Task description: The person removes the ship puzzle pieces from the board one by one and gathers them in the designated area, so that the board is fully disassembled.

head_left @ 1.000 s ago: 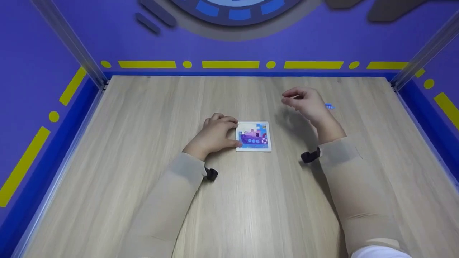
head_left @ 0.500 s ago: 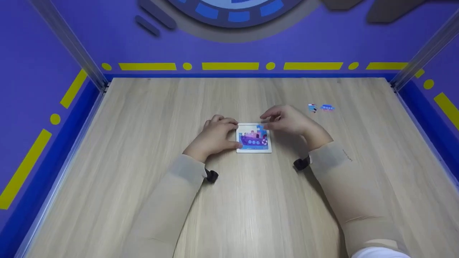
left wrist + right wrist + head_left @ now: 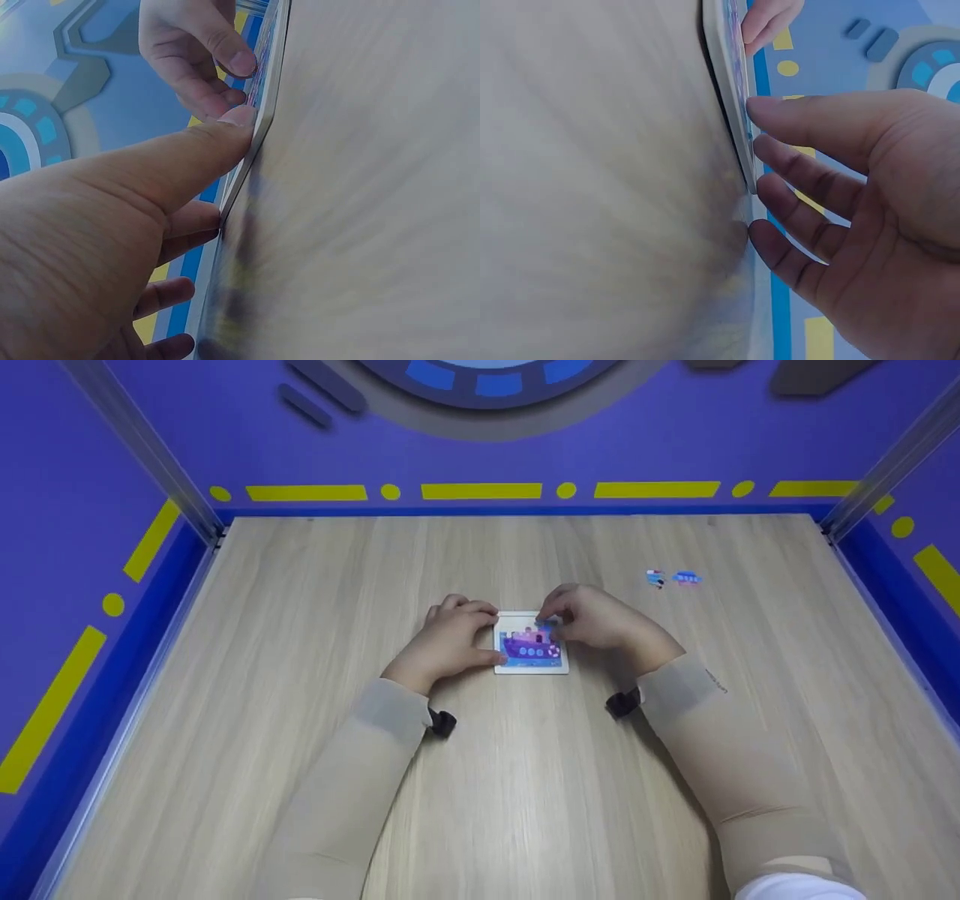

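1. Purple-blue wall with yellow bars stands behind a pale wood-grained table.
2. On the table, between the hands, a thin white-rimmed puzzle tray lies flat, with a ship picture inside.
3. Left hand braces the tray's left side, fingers apart, the thumb laid straight on the near corner and a fingertip at the far one.
4. Right hand is at the tray's far right corner, thumb and fingertips slightly apart; whether they pinch a piece, I cannot tell.
5. Farther off to the right lie a blue-and-white piece and a blue-and-pink piece, near each other.
6. Judging by its thinness, the tray is light, stiff and prone to slide; best held by its rim. The pieces look small and light; take them by their edges.
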Demonstrator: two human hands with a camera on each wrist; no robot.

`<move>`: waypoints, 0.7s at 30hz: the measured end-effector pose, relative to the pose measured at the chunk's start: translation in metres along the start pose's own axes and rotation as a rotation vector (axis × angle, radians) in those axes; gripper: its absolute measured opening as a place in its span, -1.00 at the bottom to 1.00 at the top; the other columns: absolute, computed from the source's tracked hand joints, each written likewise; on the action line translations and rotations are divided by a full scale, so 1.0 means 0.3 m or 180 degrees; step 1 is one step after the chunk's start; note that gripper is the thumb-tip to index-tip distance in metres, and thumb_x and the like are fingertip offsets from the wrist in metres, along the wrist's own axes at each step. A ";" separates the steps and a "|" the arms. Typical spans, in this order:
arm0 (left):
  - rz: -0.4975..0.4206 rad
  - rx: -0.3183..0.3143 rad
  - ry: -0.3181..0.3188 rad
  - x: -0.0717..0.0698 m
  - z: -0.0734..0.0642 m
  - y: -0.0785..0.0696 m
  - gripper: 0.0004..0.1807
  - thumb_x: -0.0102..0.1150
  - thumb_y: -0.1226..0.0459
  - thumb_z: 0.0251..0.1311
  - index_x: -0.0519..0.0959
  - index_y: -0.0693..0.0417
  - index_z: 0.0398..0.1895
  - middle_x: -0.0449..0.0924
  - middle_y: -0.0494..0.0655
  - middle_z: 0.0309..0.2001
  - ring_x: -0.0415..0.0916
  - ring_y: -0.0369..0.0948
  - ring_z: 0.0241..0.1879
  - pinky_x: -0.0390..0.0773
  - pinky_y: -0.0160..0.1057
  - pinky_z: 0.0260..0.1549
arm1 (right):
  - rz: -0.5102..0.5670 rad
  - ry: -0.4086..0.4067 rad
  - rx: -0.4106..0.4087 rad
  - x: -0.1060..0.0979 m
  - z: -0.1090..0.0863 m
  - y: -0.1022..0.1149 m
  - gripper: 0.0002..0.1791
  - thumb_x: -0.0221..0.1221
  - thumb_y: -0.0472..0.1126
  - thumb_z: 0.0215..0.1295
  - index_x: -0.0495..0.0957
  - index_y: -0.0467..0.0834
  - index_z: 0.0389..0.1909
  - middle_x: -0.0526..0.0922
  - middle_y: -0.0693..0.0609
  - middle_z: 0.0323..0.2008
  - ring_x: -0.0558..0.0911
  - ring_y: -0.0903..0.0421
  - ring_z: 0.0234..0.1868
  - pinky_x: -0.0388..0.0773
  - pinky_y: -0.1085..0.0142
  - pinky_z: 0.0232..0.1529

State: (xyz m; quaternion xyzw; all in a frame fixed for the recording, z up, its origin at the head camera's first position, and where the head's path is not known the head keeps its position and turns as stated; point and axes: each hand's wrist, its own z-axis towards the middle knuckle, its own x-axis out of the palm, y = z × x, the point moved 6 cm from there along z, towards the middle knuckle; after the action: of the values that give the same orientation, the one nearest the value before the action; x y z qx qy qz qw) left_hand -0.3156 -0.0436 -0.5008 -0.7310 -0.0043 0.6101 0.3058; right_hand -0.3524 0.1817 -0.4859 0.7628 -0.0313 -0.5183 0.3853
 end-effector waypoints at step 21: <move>0.0003 -0.0003 0.0001 -0.002 0.000 0.003 -0.17 0.53 -0.24 0.37 0.64 0.00 0.55 0.52 -0.16 0.64 0.25 0.05 0.69 0.21 0.18 0.69 | -0.0274 0.0012 -0.0045 0.016 -0.006 0.021 -0.73 0.38 -0.39 0.54 0.86 -0.11 0.14 0.66 -0.16 0.31 0.63 -0.18 0.29 0.62 -0.15 0.46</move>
State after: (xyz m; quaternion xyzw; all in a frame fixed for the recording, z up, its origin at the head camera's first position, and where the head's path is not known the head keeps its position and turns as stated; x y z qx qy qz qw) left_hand -0.3160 -0.0447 -0.5008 -0.7312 -0.0041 0.6101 0.3051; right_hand -0.3466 0.1760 -0.4853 0.7617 0.0060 -0.5332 0.3681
